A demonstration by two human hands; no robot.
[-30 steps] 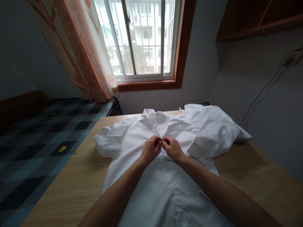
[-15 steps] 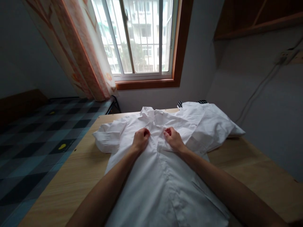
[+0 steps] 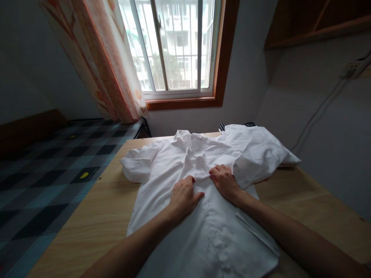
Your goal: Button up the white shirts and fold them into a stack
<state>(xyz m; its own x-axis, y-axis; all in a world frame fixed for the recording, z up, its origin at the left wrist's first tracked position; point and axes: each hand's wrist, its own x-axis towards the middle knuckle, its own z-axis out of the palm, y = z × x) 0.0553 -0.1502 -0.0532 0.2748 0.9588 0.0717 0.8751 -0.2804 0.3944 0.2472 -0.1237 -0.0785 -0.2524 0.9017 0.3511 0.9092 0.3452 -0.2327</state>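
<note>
A white shirt (image 3: 168, 200) lies front up on the wooden table, collar at the far end and button placket running down the middle. My left hand (image 3: 183, 196) rests on its chest, left of the placket, thumb spread away from the fingers. My right hand (image 3: 224, 180) is on the other side of the front, a little farther off. Its thumb and fingertips pinch a raised fold of the shirt's cloth. Part of the fabric under both palms is hidden. One short sleeve spreads to the left; the right side is bunched over other cloth.
The wooden table (image 3: 307, 208) carries a pile of white cloth (image 3: 261, 150) at the back right, with black-and-white striped fabric (image 3: 222, 126) behind it. A bed with a checked cover (image 3: 58, 185) stands left. Beyond are a curtain (image 3: 107, 65) and a barred window (image 3: 176, 50).
Both hands have come down the shirt front, nearer to me and somewhat to the right. My left hand's thumb has spread from its fingers. The cloth near the upper placket is more gathered.
</note>
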